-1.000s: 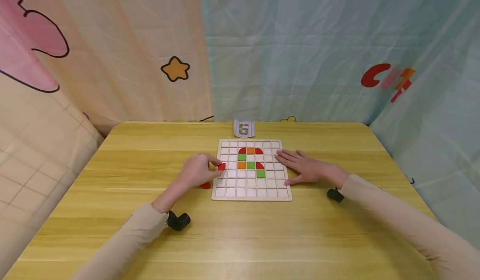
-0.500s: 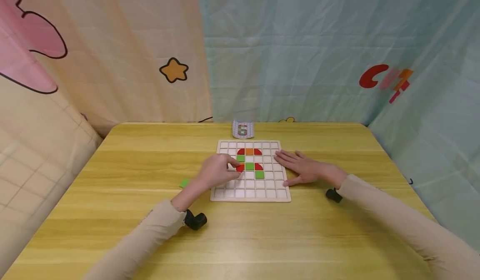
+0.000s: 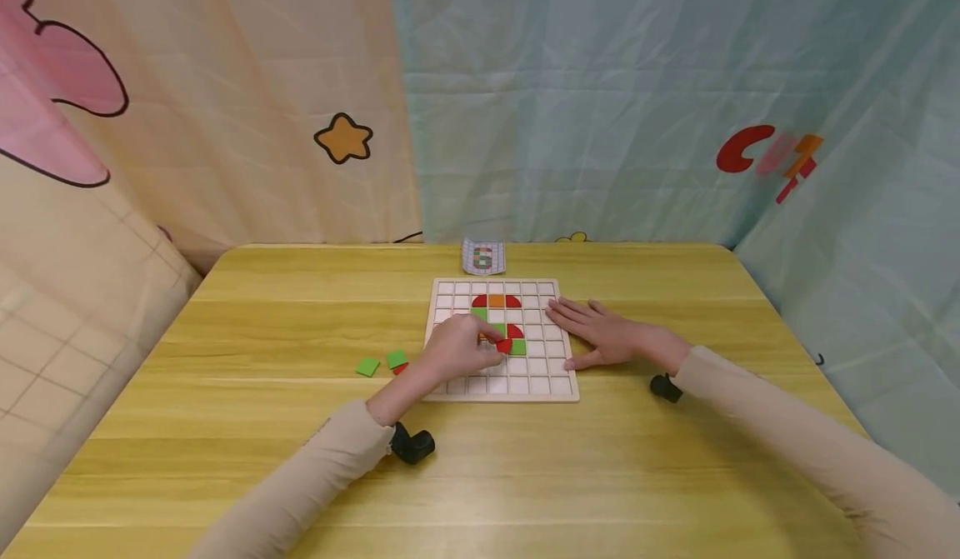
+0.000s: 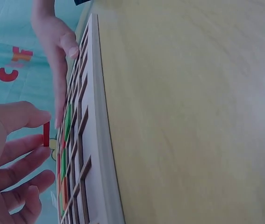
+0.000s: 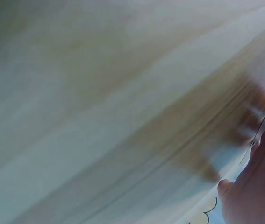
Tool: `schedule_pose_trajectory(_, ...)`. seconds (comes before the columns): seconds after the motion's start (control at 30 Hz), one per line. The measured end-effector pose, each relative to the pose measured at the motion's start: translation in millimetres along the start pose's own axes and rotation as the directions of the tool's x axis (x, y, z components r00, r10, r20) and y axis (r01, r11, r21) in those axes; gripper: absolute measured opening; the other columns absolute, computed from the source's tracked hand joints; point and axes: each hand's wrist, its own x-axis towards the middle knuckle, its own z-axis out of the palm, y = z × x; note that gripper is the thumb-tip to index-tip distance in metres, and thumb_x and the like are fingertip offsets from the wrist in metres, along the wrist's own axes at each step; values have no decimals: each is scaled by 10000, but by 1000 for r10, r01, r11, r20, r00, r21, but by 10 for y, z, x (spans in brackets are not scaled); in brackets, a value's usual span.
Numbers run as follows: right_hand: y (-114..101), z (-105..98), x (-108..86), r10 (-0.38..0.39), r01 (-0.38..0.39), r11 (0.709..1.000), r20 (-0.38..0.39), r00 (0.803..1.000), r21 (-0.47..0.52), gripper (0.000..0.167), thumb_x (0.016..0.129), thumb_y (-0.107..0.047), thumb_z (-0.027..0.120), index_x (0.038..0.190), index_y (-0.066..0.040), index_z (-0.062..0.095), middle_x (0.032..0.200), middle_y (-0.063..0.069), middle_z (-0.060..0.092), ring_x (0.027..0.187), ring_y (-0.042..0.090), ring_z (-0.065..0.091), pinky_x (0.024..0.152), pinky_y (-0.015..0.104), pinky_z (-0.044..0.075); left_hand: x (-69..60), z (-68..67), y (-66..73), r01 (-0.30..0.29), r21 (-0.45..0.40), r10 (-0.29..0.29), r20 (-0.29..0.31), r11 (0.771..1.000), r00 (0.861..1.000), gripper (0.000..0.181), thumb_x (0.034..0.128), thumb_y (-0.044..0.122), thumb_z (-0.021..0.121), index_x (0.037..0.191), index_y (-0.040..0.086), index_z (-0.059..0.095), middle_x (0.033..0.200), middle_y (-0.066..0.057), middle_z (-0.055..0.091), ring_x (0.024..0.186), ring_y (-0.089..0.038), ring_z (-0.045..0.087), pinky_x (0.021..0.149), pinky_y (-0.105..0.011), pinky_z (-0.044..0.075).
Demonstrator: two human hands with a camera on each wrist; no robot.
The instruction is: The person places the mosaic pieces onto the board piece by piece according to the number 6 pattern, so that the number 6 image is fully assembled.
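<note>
Over the middle of the white grid board (image 3: 457, 287), my left hand (image 3: 459, 347) pinches a red tile (image 3: 504, 346) between thumb and fingers. In the left wrist view the red tile (image 4: 46, 134) is seen edge-on, a little above the board. Red, orange and green tiles lie in the board's cells, among them an orange tile (image 3: 497, 301) in the upper row and a green tile (image 3: 518, 347) right of the held one. My left hand hides some cells. My right hand (image 3: 606, 336) rests flat, fingers spread, on the board's right edge.
Left of the board lie a loose green tile (image 3: 367, 366) and another green tile (image 3: 397, 359) overlapping a red one (image 3: 401, 368). A small patterned card (image 3: 483, 257) stands behind the board. Curtains hang behind the wooden table (image 3: 300, 292).
My left hand has carried the red tile from the board's left edge rightward to its middle. Loose tiles it covered now show at left. The right hand stays put.
</note>
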Motion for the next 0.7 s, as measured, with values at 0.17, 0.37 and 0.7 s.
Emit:
schedule_pose_trajectory(0.17, -11, -4, -10, 0, 0, 1000, 1, 1000, 5, 912, 914, -574, 517, 1558, -121, 56, 1631, 97, -5, 1501, 315, -6, 1154, 616, 33, 28, 67, 29, -28, 13, 28, 1, 1000, 1000, 238, 788, 305, 769, 975, 156, 780, 889, 42, 743, 661, -64, 551, 538, -197, 405)
schedule_pose_trajectory(0.37, -5, -2, -11, 0, 0, 1000, 2, 1000, 5, 917, 911, -580, 515, 1558, -122, 54, 1632, 93, -4, 1501, 312, -6, 1154, 616, 35, 31, 120, 58, -30, 13, 30, 31, 999, 999, 226, 792, 291, 768, 975, 159, 776, 935, 44, 750, 814, -101, 626, 610, -209, 454)
schedule_pose_trajectory(0.7, 11, 16, -9, 2, -2, 1000, -3, 1000, -3, 916, 911, -587, 508, 1559, -127, 53, 1633, 88, -8, 1503, 304, -8, 1158, 609, 39, -13, 193, 133, -87, 74, 85, 24, 993, 996, 213, 793, 292, 768, 952, 151, 783, 896, 40, 750, 904, -142, 642, 724, -292, 514)
